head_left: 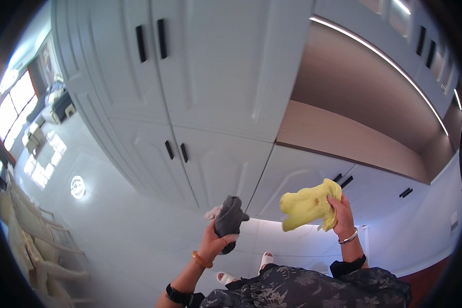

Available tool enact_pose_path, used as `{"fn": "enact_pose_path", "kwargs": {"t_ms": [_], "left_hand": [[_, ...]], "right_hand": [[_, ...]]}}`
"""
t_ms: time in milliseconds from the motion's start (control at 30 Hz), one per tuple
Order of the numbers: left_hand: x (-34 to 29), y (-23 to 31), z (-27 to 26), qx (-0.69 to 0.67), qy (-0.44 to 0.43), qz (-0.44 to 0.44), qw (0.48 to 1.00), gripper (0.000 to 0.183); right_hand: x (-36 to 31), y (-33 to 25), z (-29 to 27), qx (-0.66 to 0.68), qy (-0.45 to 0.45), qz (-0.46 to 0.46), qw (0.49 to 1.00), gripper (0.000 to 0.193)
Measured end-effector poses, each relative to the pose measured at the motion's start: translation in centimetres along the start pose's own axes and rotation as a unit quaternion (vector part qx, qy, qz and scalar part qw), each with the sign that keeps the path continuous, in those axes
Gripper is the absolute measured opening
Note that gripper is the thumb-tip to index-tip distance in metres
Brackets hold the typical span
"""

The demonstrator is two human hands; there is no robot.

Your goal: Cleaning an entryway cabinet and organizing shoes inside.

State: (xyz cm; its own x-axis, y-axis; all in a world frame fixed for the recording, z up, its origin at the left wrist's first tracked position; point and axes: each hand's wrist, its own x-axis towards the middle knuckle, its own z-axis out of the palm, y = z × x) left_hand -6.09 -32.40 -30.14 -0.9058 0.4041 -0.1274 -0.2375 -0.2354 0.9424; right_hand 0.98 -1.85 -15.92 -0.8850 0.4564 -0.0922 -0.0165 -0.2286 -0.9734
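My left hand [210, 244] is closed around a bunched dark grey cloth [230, 216], its fingers partly hidden by the fabric. A pale pink cloth [213, 212] pokes out beside the grey one, on its left. Out to the right, my right hand [343, 215] grips one end of a yellow cloth [310, 204] between thumb and fingers. This yellow cloth hangs out toward the left and carries a small brownish stain. Both hands are in the air in front of the cabinet, apart from each other.
Tall white cabinets [215, 66] with black handles rise ahead. At the right is a lit open niche [359, 123] above lower cabinet doors [297, 169]. Wooden chairs [41, 246] stand on the left over a shiny pale floor [123, 231]. White slippers [226, 277] show below my hands.
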Motion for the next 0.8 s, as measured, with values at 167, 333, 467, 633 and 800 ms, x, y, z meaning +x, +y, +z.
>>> {"fn": "enact_pose_path", "kwargs": {"t_ms": [167, 333, 467, 633, 800], "left_hand": [[3.8, 7.7, 2.6, -0.067, -0.107, 0.015, 0.992, 0.053], [8.7, 14.4, 10.5, -0.084, -0.212, 0.083, 0.97, 0.052], [13.7, 17.2, 17.5, -0.079, -0.216, 0.13, 0.964, 0.046], [20.5, 18.6, 23.9, -0.124, -0.236, 0.173, 0.948, 0.043], [30.2, 14.3, 24.9, 0.08, -0.06, 0.319, 0.942, 0.057]], "right_hand": [[-0.5, -0.4, -1.1, 0.038, 0.017, -0.051, 0.998, 0.02], [0.4, -1.0, -4.2, 0.028, 0.037, -0.046, 0.998, 0.018], [1.8, -1.6, -7.4, 0.041, 0.021, -0.045, 0.998, 0.017], [4.5, -4.7, -9.6, 0.04, -0.002, -0.072, 0.997, 0.017], [8.2, -7.2, -10.4, 0.03, -0.013, -0.146, 0.989, 0.019]]}}
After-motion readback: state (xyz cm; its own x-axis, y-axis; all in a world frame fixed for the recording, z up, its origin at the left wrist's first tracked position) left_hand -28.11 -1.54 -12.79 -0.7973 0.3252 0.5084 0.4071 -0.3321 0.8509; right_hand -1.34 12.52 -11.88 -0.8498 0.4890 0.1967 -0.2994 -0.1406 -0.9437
